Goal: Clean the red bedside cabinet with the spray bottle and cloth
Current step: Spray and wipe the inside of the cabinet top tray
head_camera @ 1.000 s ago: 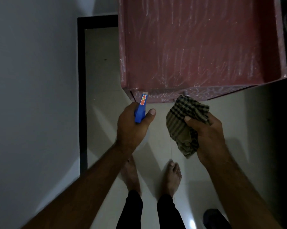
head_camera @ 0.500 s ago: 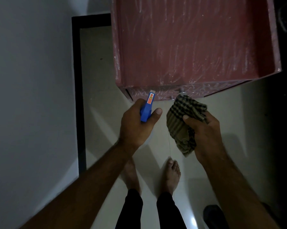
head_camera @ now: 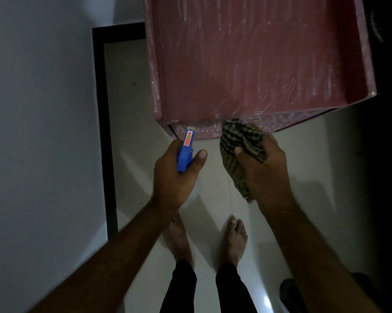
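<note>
The red bedside cabinet (head_camera: 258, 64) fills the upper right of the head view, its top streaked with whitish marks. My left hand (head_camera: 174, 177) grips the spray bottle (head_camera: 186, 152) by its blue head, whose nozzle points at the cabinet's front lower left corner; the bottle's pale body is mostly hidden under the hand. My right hand (head_camera: 262, 168) holds a bunched checked cloth (head_camera: 240, 143), and the cloth's top touches the cabinet's patterned front face just below the top edge.
A grey wall (head_camera: 39, 132) with a black skirting strip (head_camera: 104, 132) runs along the left. Pale floor tiles (head_camera: 131, 123) lie between wall and cabinet. My bare feet (head_camera: 233, 240) stand below the hands. A dark object (head_camera: 289, 292) sits on the floor at lower right.
My right hand has lifted the cloth up against the cabinet's front face. The left hand with the spray bottle stays in about the same place.
</note>
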A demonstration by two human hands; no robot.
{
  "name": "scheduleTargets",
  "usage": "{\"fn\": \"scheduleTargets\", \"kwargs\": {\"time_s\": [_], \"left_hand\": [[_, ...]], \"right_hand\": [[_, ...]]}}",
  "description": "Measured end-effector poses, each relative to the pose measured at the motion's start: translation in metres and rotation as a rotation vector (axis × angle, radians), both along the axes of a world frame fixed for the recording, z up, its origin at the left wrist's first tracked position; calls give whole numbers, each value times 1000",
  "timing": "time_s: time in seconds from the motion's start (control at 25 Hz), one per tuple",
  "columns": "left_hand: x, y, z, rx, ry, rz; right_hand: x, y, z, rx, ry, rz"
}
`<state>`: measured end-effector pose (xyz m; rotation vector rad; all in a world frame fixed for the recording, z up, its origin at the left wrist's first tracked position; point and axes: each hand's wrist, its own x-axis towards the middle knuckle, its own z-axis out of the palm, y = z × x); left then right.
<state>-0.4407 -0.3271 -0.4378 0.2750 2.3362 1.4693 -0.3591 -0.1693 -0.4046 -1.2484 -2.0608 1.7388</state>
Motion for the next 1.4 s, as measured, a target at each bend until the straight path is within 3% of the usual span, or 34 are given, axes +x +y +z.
{"fn": "scheduleTargets", "kwargs": {"time_s": [0.16,0.24,0.44,0.72,1.0,1.16,1.4], "left_hand": [[-12,-19,1,0,18,49],[-19,-28,1,-4,22,74],[-32,-43,7,1,36,106],[-42,-54,6,25,30,140],[-46,-55,4,22,25,138],[-52,-54,2,22,17,138],[-55,-48,6,24,5,135]], "right_hand": [[-48,-18,-3,704,-23,131],[-73,-24,-13,858,-46,163],[-92,-46,-43,845,100,397],[-88,-42,-61,940,44,450],[-94,-67,-60,890,105,349],[-93,-73,-58,821,35,421],[-114,-87,-60,726,-37,320]]}}
